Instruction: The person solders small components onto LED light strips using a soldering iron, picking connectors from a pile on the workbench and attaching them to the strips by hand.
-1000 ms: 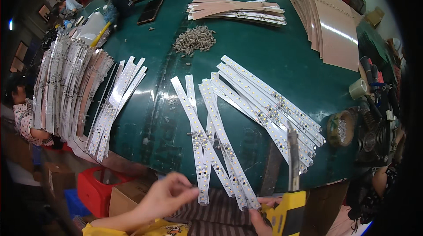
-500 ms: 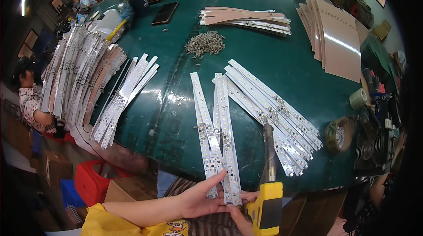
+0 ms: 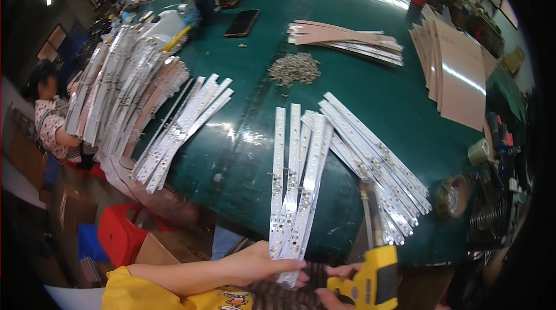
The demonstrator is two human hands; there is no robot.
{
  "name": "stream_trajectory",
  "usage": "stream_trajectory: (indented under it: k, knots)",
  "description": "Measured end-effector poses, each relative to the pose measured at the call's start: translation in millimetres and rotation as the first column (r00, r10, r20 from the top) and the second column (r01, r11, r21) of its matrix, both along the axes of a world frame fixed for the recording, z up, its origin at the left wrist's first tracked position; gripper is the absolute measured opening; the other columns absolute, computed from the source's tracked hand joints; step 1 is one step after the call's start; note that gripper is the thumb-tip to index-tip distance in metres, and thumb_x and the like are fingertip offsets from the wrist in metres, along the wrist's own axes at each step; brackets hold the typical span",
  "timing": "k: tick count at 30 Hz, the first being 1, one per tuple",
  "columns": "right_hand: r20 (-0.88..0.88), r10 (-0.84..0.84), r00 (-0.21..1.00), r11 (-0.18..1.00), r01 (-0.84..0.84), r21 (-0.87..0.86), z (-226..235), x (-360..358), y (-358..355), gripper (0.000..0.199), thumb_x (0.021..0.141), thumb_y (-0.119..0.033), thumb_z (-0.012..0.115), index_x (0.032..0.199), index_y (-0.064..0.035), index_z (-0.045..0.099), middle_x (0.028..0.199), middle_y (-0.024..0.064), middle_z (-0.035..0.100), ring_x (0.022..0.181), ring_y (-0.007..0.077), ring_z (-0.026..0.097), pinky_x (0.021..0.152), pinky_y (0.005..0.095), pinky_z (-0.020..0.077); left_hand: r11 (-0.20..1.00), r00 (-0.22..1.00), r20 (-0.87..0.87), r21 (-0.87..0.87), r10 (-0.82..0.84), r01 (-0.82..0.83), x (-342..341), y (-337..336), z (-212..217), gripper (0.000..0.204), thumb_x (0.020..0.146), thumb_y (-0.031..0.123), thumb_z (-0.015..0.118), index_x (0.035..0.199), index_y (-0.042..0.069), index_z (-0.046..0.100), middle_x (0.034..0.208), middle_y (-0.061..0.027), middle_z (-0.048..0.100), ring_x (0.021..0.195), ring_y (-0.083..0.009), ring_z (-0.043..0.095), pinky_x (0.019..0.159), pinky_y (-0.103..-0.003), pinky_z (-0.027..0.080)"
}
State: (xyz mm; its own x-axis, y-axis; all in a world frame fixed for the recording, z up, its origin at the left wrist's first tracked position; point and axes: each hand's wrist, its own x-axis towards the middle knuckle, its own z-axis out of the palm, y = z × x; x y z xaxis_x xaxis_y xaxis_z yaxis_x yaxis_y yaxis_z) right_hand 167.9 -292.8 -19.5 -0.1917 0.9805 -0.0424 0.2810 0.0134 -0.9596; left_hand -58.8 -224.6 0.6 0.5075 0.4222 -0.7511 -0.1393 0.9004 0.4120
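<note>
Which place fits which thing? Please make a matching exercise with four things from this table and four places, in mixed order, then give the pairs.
Things
1. yellow power screwdriver
2. black phone
3. pile of small screws
4. tape roll

Places
A. table middle, beyond the light strips
B. in the right hand
C. right edge of the table
D. far side, near a cardboard box

Pairs: 1-B, 2-D, 3-A, 4-C

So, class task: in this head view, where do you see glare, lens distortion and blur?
Head view: glare streaks the green table beside the cardboard sheets and near the LED strips; the fisheye bends the table edge and darkens the corners; the left hand and right hand with the yellow power screwdriver look slightly soft.
</note>
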Motion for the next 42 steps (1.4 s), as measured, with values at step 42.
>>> stream_trajectory:
  k: [42]
  knots:
    - [0.035,-0.633,0.773,0.759,0.611,0.225,15,51,14,0.073,0.064,0.003,0.088,0.122,-0.0046,0.045,0.113,0.0097,0.053,0.086,0.0132,0.053,0.075,0.0244,0.0434,0.925,-0.378,-0.921,-0.058,0.096,0.375,-200,59,112,0.045,0.084,0.032,0.078,0.068,-0.008,0.066,0.058,-0.019,0.061,0.061,-0.026,0.07,0.059,-0.039,0.051]
